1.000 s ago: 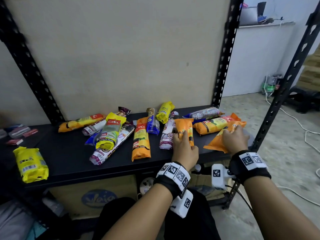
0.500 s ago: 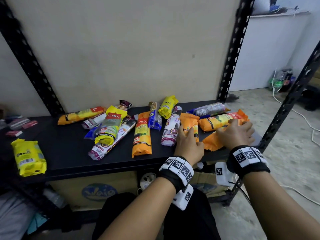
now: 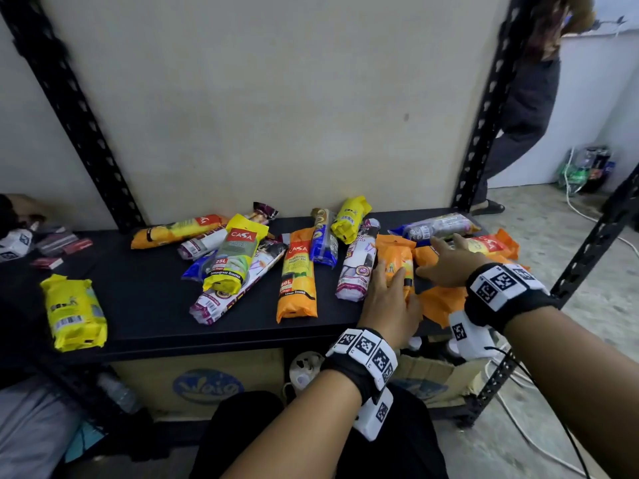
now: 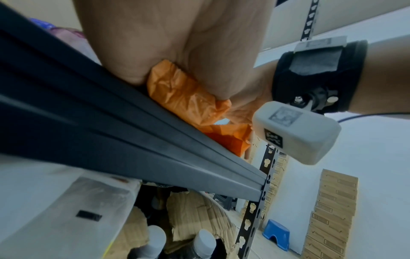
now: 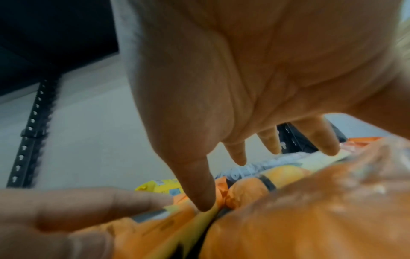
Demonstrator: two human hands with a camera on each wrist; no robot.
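Several rolled bag packets lie on a black shelf [image 3: 138, 299]. My left hand [image 3: 387, 288] grips the near end of a small orange packet [image 3: 394, 254] at the shelf's front edge, fingers along its left side and thumb on top. In the left wrist view the palm [image 4: 177, 43] presses that crumpled orange packet [image 4: 184, 94] against the shelf lip. My right hand [image 3: 446, 261] is open, fingers spread over a heap of orange packets [image 3: 442, 302], reaching toward a clear-and-blue packet [image 3: 435, 228]. The right wrist view shows the spread fingers [image 5: 328, 140] just above the orange packets [image 5: 310, 210].
More packets lie mid-shelf: a long orange one [image 3: 297, 274], a white one [image 3: 356, 267], yellow ones [image 3: 349, 219]. A yellow packet [image 3: 74, 312] sits alone at the left. Black rack posts [image 3: 491, 98] flank the shelf. A person [image 3: 529, 108] stands at the back right. Cardboard boxes [image 3: 207, 385] sit below.
My right hand has let go of the front orange packet and stretched its fingers forward over the heap. The left hand stays on its orange packet. A person has come into view at the back right.
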